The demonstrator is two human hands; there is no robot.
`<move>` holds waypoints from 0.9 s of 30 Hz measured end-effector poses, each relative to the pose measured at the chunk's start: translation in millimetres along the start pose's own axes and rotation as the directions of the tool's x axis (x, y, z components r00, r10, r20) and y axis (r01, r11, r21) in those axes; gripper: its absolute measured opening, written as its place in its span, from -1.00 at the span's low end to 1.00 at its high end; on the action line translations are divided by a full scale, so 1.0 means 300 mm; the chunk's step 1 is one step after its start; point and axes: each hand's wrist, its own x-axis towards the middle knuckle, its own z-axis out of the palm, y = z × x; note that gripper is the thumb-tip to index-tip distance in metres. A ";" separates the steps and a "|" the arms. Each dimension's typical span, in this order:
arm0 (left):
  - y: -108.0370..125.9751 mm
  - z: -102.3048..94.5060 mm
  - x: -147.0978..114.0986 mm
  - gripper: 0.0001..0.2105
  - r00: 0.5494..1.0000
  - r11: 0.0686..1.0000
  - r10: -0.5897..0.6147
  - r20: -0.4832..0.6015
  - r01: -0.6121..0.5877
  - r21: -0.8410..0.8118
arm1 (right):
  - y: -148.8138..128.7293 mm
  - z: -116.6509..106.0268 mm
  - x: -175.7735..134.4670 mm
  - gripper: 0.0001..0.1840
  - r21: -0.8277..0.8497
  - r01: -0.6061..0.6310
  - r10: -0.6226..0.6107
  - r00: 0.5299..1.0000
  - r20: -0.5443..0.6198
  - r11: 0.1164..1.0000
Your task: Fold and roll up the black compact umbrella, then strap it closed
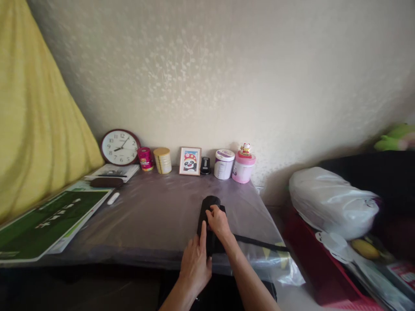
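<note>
A long black fabric bundle, perhaps a pouch or a rolled item, lies near the front edge of the table. I cannot make out its exact kind. My left hand grips its near left side, with the index finger stretched along it and the thumb at its near end. On the upper face, my right hand has its fingers curled and pinched on the black fabric. What lies under those fingertips is hidden. A black strap runs from beside the bundle to the table's right edge.
Along the wall stand a clock, several tubs, a framed panda picture and a small black object. Green-covered papers and a brown case lie left. A red bin with a white bag stands right.
</note>
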 end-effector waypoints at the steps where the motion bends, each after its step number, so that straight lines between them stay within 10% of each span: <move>1: 0.000 -0.003 -0.001 -0.15 1.000 1.000 0.004 -0.001 -0.004 -0.004 | -0.005 0.000 -0.004 -0.70 -0.007 0.016 -0.016 1.000 0.006 1.000; 11: -0.007 0.003 -0.008 -0.28 1.000 0.997 0.024 0.012 -0.025 0.075 | -0.006 0.013 -0.052 -0.67 0.125 0.131 -0.123 0.990 -0.065 0.984; 18: 0.002 0.022 -0.004 -0.29 1.000 0.998 -0.003 0.008 0.002 0.066 | 0.155 0.043 -0.053 -0.59 0.236 0.091 -0.001 0.935 -0.355 0.967; 27: 0.009 0.046 0.010 -0.27 0.997 0.997 -0.038 0.063 0.033 0.073 | 0.062 0.127 0.015 -0.23 -0.078 -0.070 0.059 0.989 -0.139 0.994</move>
